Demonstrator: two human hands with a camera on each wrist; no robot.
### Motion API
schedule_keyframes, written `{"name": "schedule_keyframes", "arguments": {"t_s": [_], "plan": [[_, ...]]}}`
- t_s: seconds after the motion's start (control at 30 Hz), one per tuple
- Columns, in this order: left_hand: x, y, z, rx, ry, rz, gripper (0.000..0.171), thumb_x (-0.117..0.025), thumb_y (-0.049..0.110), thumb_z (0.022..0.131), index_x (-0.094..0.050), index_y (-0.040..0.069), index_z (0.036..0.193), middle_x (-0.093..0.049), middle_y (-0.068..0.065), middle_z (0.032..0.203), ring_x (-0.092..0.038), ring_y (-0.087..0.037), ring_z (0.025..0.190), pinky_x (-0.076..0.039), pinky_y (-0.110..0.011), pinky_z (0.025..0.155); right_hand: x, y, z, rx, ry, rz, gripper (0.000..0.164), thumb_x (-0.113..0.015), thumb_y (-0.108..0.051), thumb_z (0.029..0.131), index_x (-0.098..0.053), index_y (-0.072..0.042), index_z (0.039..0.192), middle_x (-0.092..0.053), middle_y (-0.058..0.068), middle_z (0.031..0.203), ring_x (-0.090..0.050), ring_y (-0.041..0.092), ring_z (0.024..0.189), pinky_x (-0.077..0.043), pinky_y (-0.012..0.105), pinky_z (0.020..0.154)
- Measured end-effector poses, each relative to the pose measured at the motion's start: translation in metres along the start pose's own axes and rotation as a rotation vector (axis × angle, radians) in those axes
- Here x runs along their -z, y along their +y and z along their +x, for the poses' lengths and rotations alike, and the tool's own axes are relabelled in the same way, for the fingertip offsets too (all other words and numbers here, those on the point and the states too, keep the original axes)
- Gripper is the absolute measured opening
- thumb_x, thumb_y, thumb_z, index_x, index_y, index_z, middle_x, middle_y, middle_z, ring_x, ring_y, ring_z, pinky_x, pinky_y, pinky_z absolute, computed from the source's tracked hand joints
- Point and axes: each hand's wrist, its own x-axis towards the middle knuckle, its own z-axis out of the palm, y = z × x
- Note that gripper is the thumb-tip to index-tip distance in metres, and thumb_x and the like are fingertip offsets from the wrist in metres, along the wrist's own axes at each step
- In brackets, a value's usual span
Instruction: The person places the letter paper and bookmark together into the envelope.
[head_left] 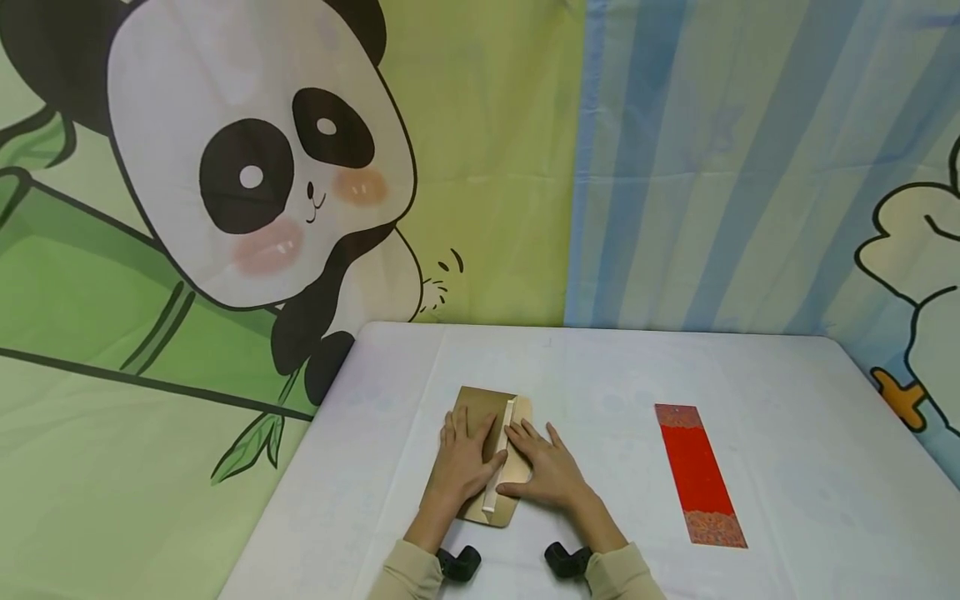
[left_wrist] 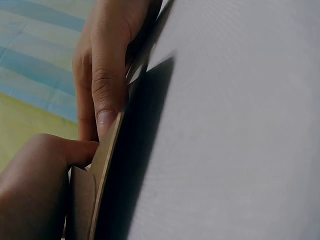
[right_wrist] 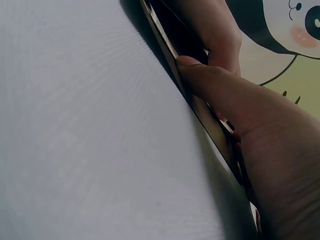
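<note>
A flat brown piece, like kraft card with rounded corners (head_left: pixel 480 400), lies on the table below my two hands. Along its right side runs a lighter tan flap (head_left: pixel 523 408), bordered by a narrow white strip (head_left: pixel 490 502). My left hand (head_left: pixel 461 462) rests on the brown part, fingers extended, thumb reaching to the strip. From the other side my right hand (head_left: pixel 551 475) presses the tan flap with outstretched fingers, its thumb lower down near the edge. In the left wrist view, the card's edge (left_wrist: pixel 106 155) stands slightly off the table over a dark shadow.
To the right lies a long red strip (head_left: pixel 697 467) with patterned ends. The white tabletop (head_left: pixel 600 375) stretches back to a printed cloth with a panda (head_left: pixel 262 167). Black devices (head_left: pixel 459 564) sit at both wrists.
</note>
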Motion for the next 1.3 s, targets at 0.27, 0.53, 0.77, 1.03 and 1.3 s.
{"name": "schedule_keyframes", "arguments": {"t_s": [0.27,0.53,0.77,1.03,1.3], "plan": [[-0.0017,-0.0006,0.0002,0.004,0.002,0.006,0.067,-0.047,0.060,0.081,-0.035,0.028,0.138,-0.018,-0.024,0.144,-0.016,-0.048,0.129,-0.025,-0.054,0.100,0.0000,-0.0025,-0.0012,-0.022,0.010,-0.001,0.093,-0.053,-0.072,0.068,-0.035,-0.015,0.139,-0.035,0.004,0.142,-0.025,0.020,0.133,-0.009,0.050,0.107],[-0.0039,-0.0010,-0.0017,0.007,0.010,-0.009,0.067,-0.048,0.059,0.080,-0.036,0.027,0.138,-0.018,-0.024,0.144,-0.016,-0.049,0.129,-0.025,-0.055,0.100,-0.0016,-0.0017,-0.0026,-0.028,0.036,-0.021,0.097,-0.053,-0.074,0.066,-0.036,-0.011,0.138,-0.032,0.006,0.143,-0.025,0.024,0.133,-0.013,0.049,0.106],[-0.0018,0.0001,-0.0008,-0.001,0.014,0.001,0.067,-0.048,0.060,0.080,-0.038,0.027,0.137,-0.019,-0.024,0.144,-0.016,-0.049,0.129,-0.026,-0.055,0.099,-0.0032,-0.0003,-0.0027,-0.035,0.048,-0.025,0.099,-0.052,-0.075,0.065,-0.035,-0.011,0.138,-0.030,0.007,0.144,-0.023,0.024,0.134,-0.013,0.049,0.106],[0.0010,0.0010,0.0003,-0.008,0.005,0.025,0.067,-0.045,0.061,0.081,-0.036,0.027,0.138,-0.019,-0.024,0.144,-0.017,-0.049,0.129,-0.026,-0.054,0.100,-0.0041,-0.0026,-0.0006,-0.053,0.027,-0.061,0.099,-0.045,-0.078,0.067,-0.031,-0.012,0.140,-0.026,0.005,0.146,-0.019,0.022,0.135,-0.011,0.049,0.107],[0.0006,0.0014,-0.0007,-0.005,0.001,0.015,0.068,-0.046,0.061,0.081,-0.036,0.026,0.138,-0.019,-0.025,0.144,-0.017,-0.049,0.129,-0.026,-0.054,0.100,-0.0048,-0.0057,0.0002,-0.072,0.015,-0.074,0.100,-0.045,-0.078,0.066,-0.030,-0.013,0.141,-0.025,0.004,0.147,-0.017,0.020,0.136,-0.008,0.049,0.107]]}}
